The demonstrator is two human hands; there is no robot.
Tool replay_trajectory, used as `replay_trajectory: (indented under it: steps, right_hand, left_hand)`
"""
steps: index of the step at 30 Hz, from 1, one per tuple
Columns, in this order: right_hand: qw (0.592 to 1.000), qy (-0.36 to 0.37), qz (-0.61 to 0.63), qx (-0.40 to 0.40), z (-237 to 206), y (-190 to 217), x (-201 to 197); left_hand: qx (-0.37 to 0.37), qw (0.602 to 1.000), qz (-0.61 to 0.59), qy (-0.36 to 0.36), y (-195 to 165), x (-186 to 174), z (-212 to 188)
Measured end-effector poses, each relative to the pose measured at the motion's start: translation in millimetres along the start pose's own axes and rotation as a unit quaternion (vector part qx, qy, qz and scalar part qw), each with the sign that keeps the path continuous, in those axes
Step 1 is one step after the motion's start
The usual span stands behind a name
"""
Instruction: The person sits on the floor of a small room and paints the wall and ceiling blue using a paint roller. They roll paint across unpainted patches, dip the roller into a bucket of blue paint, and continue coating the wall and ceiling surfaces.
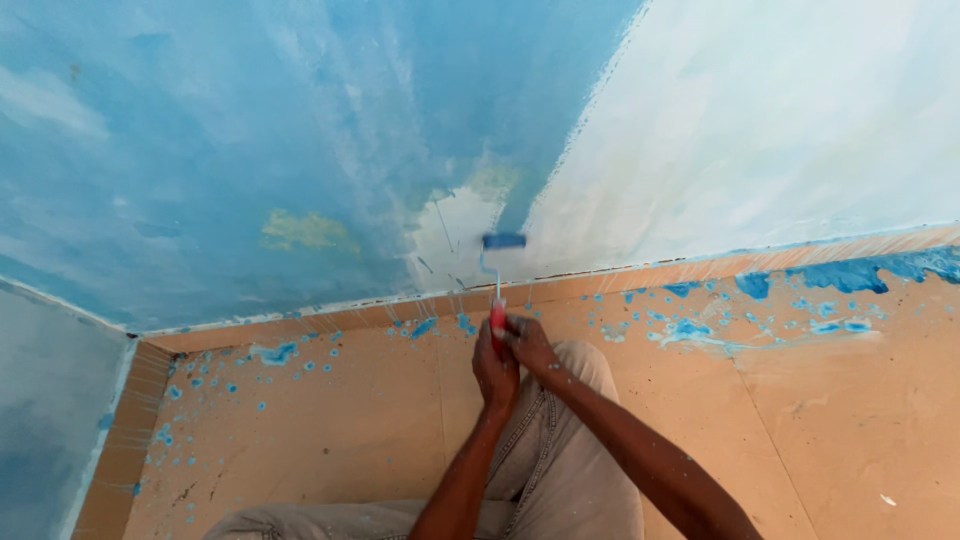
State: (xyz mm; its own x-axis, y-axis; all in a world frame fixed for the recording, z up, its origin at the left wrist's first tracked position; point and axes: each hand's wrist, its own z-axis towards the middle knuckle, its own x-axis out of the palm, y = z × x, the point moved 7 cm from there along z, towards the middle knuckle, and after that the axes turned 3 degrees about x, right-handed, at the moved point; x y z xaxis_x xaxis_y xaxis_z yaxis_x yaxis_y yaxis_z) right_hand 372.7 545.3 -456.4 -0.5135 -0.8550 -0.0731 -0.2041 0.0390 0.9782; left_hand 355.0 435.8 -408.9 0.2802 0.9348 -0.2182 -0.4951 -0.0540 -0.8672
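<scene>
Both my hands grip the red handle of a small paint roller (503,241) in the middle of the view. My left hand (494,372) wraps the handle from the left, and my right hand (530,345) closes on it from the right. The roller's blue sleeve rests on the lower part of the wall (300,120), at the edge between the blue painted area and an unpainted whitish patch (455,235). My bent knee in beige trousers (560,450) lies under my arms.
The right part of the wall (780,130) is still whitish. An orange tiled floor (850,420) carries blue paint drips and a larger splash (860,272) along the skirting. A second wall (40,420) meets at the left corner.
</scene>
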Motion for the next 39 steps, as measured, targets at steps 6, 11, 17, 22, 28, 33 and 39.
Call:
replay_trajectory:
  steps: [6,11,17,22,28,33,39]
  right_hand:
    - [0.991,-0.018,-0.114,-0.062,4.9,10.8,-5.5]
    - [0.979,-0.067,-0.131,-0.14,13.2,77.5,-32.4]
    - [0.977,-0.083,-0.177,-0.082,14.2,46.6,-31.4]
    - [0.956,-0.069,-0.27,-0.094,-0.2,6.2,-26.8]
    - [0.954,-0.094,-0.266,-0.104,9.9,74.1,-37.7]
    - [0.958,-0.09,-0.238,-0.131,10.8,109.2,-39.0]
    - [0.927,-0.097,-0.341,-0.122,-9.6,46.4,-38.8]
  left_hand:
    - [-0.049,0.999,-0.001,0.003,3.2,4.3,0.1]
    - [0.089,0.994,-0.049,-0.039,-49.9,10.0,47.3]
    - [0.04,0.997,-0.062,-0.035,-37.1,16.8,30.8]
    - [-0.079,0.994,-0.074,-0.024,-7.7,21.4,-14.2]
    - [0.009,0.991,-0.122,-0.055,-47.7,21.5,34.5]
    - [0.005,0.983,-0.17,-0.071,-58.1,21.3,56.5]
    - [-0.124,0.938,-0.317,-0.073,-18.3,35.4,0.3]
